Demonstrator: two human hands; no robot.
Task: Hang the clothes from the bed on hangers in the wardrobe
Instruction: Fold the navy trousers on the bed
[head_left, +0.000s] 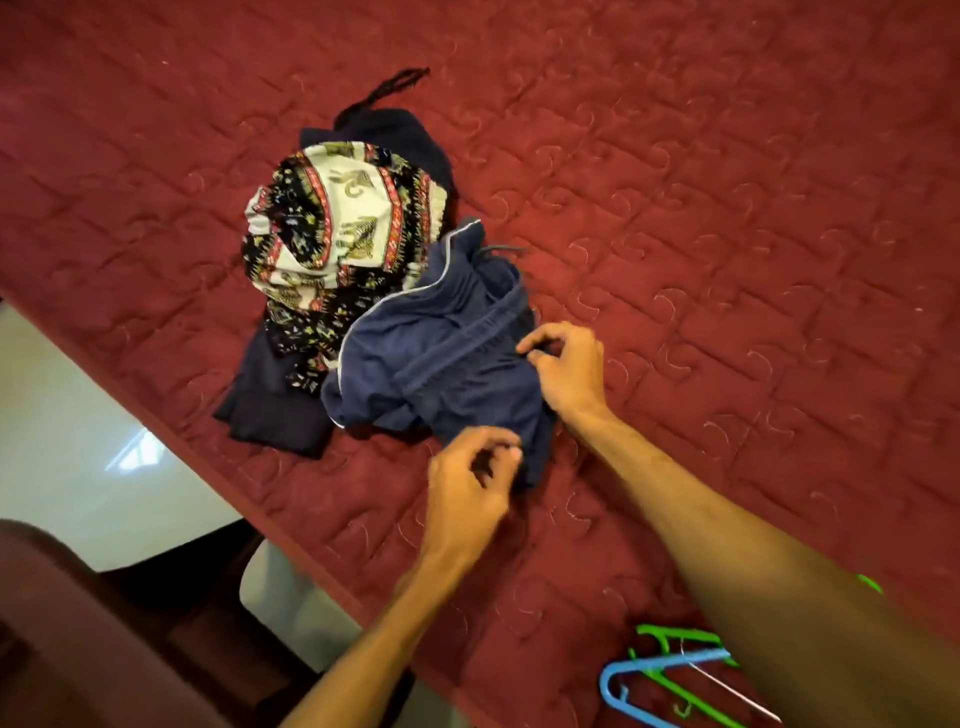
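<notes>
Gathering the shorts (441, 364) atop the pile on the bed (727, 208), I have my right hand (566, 369) pinching the waistband's end. My left hand (467, 483) curls at the near hem; whether it has cloth, I cannot tell. Best to secure both waistband ends before lifting, sparing the patterned garment (332, 228). Hangers (670, 675) lie by my right arm.

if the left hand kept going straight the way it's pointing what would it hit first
The navy shorts. The left hand points up and to the right, with its curled fingertips at the shorts' near edge; whether they touch is unclear. Further along that line is the right hand, which pinches the same shorts.
</notes>
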